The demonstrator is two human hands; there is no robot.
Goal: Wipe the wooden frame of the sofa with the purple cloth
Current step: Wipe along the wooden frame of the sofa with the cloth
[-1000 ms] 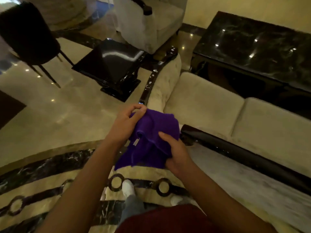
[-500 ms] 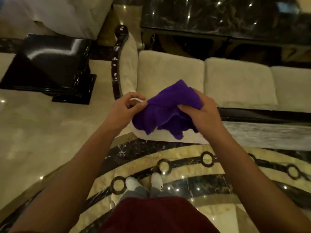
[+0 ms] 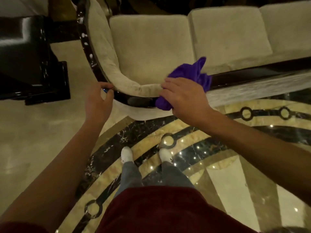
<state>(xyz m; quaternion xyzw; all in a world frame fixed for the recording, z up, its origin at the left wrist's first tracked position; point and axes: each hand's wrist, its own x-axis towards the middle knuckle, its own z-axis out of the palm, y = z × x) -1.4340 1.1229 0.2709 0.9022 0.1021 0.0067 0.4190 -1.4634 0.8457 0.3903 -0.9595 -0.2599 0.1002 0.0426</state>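
Purple cloth [image 3: 190, 76], bunched, lying across the dark glossy wooden frame [image 3: 134, 100] at the sofa's rounded corner, centre of the frame, pressed down under the right hand [image 3: 184, 98]; fingers laid over it and curled round its lower fold, grip clamped on the cloth. Left hand [image 3: 97, 101] just left of that, fingertips curled onto the frame's curve, grip closed on the rail. Beige seat cushions [image 3: 151, 47] above, across the upper half. Black glossy side counter [image 3: 25, 52] at upper left. Patterned marble floor [image 3: 185, 148] below, white shoes [image 3: 127, 154] at lower centre.
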